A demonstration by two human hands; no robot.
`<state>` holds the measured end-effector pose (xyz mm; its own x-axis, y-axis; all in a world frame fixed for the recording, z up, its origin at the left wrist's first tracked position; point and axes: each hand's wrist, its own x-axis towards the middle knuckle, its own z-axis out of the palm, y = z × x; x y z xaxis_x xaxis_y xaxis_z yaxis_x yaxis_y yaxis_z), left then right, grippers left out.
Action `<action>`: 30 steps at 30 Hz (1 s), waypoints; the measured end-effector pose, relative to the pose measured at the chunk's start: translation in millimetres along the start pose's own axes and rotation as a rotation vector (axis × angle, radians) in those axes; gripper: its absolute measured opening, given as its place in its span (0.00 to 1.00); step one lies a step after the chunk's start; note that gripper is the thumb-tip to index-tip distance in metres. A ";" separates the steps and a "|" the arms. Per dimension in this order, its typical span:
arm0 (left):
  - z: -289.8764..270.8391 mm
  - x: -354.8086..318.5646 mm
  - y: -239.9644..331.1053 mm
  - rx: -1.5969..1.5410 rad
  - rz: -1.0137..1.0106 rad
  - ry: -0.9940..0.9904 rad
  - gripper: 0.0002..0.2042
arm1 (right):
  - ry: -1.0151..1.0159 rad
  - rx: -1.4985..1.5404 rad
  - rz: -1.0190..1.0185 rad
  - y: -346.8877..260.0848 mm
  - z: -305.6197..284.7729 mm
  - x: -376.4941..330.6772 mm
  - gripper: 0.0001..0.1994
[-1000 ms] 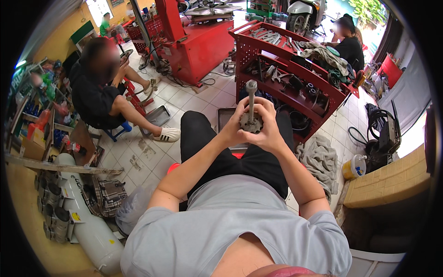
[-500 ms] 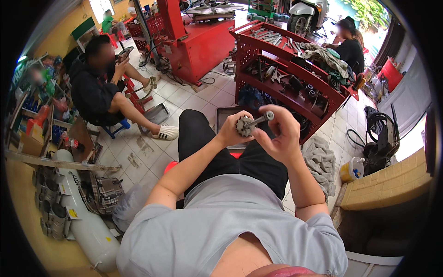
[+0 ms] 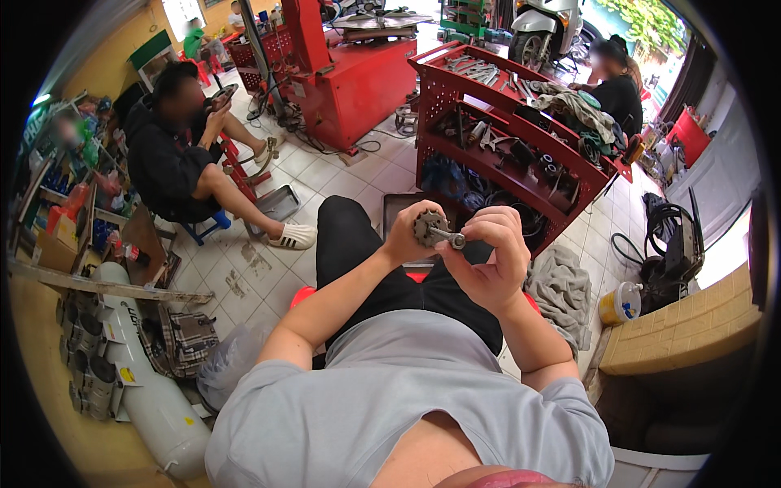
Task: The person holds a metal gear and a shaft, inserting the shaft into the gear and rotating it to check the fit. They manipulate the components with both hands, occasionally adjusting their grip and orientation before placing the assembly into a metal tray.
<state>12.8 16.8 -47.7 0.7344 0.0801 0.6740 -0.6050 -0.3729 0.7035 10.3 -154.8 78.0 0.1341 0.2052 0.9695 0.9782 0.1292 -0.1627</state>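
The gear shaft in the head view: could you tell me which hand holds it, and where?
Both. The left hand grips the gear shaft at its toothed gear end, and the right hand pinches the free end of the shaft.

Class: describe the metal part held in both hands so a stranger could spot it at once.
Start at the tall red metal tool cart ahead. Just below it, the left hand and right hand meet. Between them sits a small grey toothed gear on a short shaft, the only toothed wheel there.
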 end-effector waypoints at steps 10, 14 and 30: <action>8.6 -2.1 -6.8 0.047 0.112 0.062 0.21 | -0.202 0.591 0.457 -6.7 3.6 -16.8 0.15; 13.1 -8.9 -13.1 0.032 0.060 0.025 0.22 | 0.010 0.793 0.360 -8.0 24.5 -27.4 0.17; 14.6 -6.0 -11.4 0.060 -0.014 0.073 0.21 | -0.163 -0.040 0.246 -1.6 -5.7 0.9 0.10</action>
<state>19.8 7.0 -63.1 0.7173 0.1516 0.6801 -0.5734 -0.4261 0.6997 9.8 -160.3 80.2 0.3442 0.3788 0.8591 0.9253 0.0183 -0.3788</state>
